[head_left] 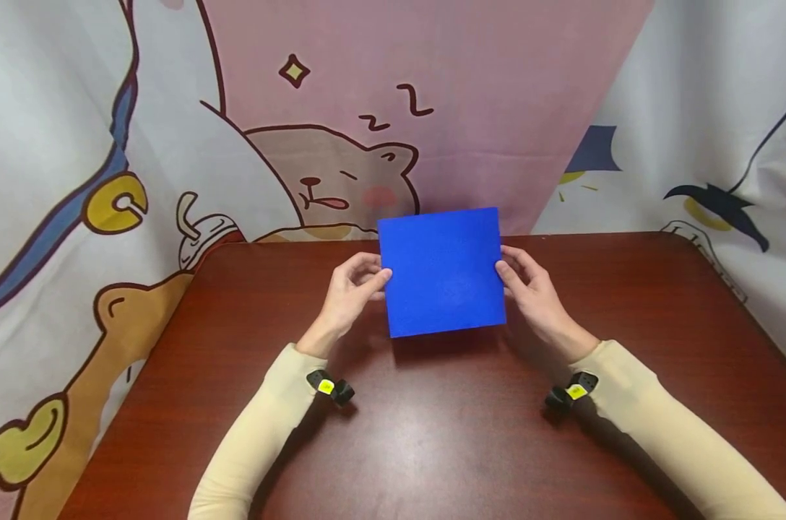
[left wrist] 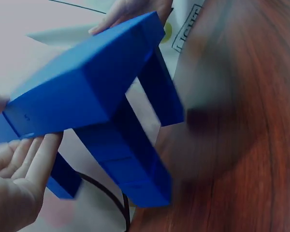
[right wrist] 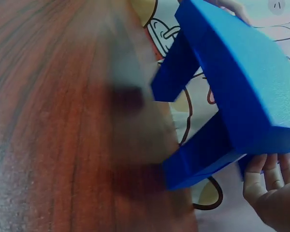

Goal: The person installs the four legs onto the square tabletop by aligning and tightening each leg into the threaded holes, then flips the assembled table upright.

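Between both hands is a small blue table-shaped piece, like a little stool (head_left: 441, 274), with a flat square top and block legs. Its top faces the head camera, hiding the legs there; the wrist views show several legs (left wrist: 130, 164) angled down over the wooden surface. My left hand (head_left: 350, 292) grips the left edge, thumb on top and fingers underneath. On the opposite edge, my right hand (head_left: 536, 296) holds on the same way. In the right wrist view, the right fingers (right wrist: 274, 171) curl under the side of the top.
A dark reddish-brown wooden table (head_left: 445, 433) lies beneath, its back edge close behind the blue piece. Behind it hangs a cloth (head_left: 497, 108) printed with cartoon animals. Each wrist wears a black camera strap (head_left: 328, 388) over a cream sleeve.
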The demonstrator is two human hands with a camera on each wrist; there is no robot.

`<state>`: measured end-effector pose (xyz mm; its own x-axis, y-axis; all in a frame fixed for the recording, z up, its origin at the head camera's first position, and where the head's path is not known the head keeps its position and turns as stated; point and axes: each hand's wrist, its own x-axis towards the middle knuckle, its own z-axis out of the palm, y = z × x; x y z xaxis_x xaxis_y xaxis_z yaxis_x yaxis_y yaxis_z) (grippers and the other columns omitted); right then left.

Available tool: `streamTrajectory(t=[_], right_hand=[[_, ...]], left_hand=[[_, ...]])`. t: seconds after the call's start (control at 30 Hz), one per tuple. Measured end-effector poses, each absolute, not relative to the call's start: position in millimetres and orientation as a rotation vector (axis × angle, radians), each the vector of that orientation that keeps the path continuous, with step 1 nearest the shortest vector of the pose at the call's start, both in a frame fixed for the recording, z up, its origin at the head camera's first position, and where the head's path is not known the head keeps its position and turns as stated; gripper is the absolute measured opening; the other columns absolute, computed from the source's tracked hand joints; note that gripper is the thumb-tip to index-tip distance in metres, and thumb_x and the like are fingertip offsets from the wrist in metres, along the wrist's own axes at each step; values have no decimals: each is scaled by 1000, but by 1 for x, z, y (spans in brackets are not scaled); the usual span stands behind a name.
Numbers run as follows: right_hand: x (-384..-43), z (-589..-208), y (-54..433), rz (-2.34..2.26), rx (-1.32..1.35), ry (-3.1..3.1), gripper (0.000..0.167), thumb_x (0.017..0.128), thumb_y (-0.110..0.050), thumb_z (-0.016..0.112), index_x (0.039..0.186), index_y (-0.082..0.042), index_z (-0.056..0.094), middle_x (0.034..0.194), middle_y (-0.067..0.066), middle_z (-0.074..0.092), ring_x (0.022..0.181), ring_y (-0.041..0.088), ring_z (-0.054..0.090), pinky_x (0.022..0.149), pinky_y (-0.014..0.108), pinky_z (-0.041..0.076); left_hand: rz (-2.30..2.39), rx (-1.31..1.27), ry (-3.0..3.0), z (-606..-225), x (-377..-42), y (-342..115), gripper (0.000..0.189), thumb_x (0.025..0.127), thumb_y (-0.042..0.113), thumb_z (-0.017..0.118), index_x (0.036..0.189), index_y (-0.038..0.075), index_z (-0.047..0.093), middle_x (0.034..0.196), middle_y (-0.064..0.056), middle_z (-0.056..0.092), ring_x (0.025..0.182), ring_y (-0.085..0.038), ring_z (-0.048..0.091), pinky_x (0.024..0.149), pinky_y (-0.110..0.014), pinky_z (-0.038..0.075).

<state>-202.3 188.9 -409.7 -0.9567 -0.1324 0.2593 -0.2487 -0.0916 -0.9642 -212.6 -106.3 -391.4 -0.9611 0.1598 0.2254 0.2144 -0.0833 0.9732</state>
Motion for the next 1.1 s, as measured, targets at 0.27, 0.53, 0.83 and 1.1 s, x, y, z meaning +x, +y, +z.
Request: streamTrajectory(t=[0.27,0.53,0.83,1.1], right_hand=[[-207,-393,191,2278,370,-2197,53,99,-15,56,141,8,36,112,9,54,95,15,61,75,28,55],[-216,-400,189,2480,254,-2208,62,99,-18,55,145,11,26,136,25,39,97,14,64,82,28,53],[-218,-403,193,2491,232,-2230,66,99,-23,56,147,10,24,140,25,38,99,12,64,84,27,52],[-220,-403,215,2238,258,-2483,62,104,-37,42,145,8,32,118,8,60,104,18,61,92,32,48]], left_hand=[[-2350,-183,-2071,-389,-226,-100,26,94,6,62,112,-12,60,83,-5,62,70,-14,63,63,-32,57],[-2490,-28,-2077,-398,-232,-99,40,94,8,61,129,-11,52,94,-9,64,74,-12,63,69,-26,55],[-2545,-165,-2151,-402,-233,-111,47,95,7,59,136,-10,45,123,-26,56,90,-17,63,85,-36,53],[-2490,-382,-2224,-406,-236,-122,47,97,4,55,141,-5,42,130,-28,51,109,-33,58,98,-50,42]])
